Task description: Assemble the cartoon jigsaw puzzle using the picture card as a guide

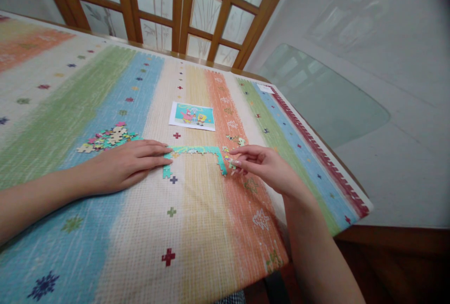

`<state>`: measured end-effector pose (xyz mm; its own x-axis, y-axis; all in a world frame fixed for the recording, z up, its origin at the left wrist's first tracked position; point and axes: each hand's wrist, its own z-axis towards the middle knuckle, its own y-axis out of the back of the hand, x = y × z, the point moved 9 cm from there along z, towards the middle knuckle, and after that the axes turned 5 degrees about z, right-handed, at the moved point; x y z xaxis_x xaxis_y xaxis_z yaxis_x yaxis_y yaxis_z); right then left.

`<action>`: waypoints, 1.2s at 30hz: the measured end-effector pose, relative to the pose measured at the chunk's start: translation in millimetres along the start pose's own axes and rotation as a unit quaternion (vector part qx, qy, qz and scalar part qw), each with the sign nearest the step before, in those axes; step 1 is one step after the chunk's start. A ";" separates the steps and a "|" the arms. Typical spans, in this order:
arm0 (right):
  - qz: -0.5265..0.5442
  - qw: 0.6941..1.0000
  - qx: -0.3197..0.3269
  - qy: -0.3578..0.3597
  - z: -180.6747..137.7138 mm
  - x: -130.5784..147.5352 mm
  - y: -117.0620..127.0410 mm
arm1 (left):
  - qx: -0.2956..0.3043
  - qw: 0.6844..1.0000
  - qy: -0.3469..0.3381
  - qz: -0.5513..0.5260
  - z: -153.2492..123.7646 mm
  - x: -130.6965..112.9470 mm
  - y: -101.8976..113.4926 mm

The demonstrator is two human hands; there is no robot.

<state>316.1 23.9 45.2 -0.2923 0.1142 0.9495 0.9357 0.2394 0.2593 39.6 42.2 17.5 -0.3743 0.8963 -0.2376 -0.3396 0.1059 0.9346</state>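
Observation:
A partly joined strip of turquoise jigsaw puzzle lies on the tablecloth, shaped like a frame's top edge with two short sides. My left hand rests flat over its upper left corner, fingers stretched out and covering some pieces. To the right of the strip, my right hand pinches a small puzzle piece between thumb and fingers. A few loose pieces lie just beyond those fingers. Left of the strip, a heap of mixed puzzle pieces sits behind my left hand.
A printed picture card with cartoon figures lies beyond the strip. The striped tablecloth covers the table, whose right edge runs near a pale wall. Wood-framed glass doors stand behind the table. A small white label lies at the far right.

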 end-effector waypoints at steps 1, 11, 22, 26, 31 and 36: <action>-0.016 1.000 0.002 0.011 0.0 1.6 0.0 | 0.000 1.000 0.000 -0.001 0.0 -0.1 0.0; 0.051 0.998 -0.022 -0.009 -7.3 4.9 -0.2 | 0.003 1.000 -0.009 0.021 -1.1 -1.4 -1.1; 0.143 0.984 -0.101 -0.019 -21.9 -44.3 1.7 | 0.006 1.000 -0.005 0.025 -1.0 -1.1 -2.2; 0.165 0.982 -0.082 -0.035 -23.0 -47.1 -3.2 | -0.001 1.000 -0.014 0.024 -1.2 -1.6 -0.6; 0.189 0.978 -0.068 -0.058 -24.0 -48.8 -5.8 | 0.004 1.000 -0.011 0.026 -1.4 -0.2 -2.3; 0.178 0.979 -0.080 -0.057 -24.3 -49.5 -2.7 | 0.002 0.999 -0.019 0.035 -1.1 -2.2 -1.9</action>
<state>332.9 -5.9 1.9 0.0463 0.2721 0.9612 0.9986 0.0113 -0.0514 40.1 39.6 15.9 -0.3648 0.9171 -0.1610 -0.3098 0.0435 0.9498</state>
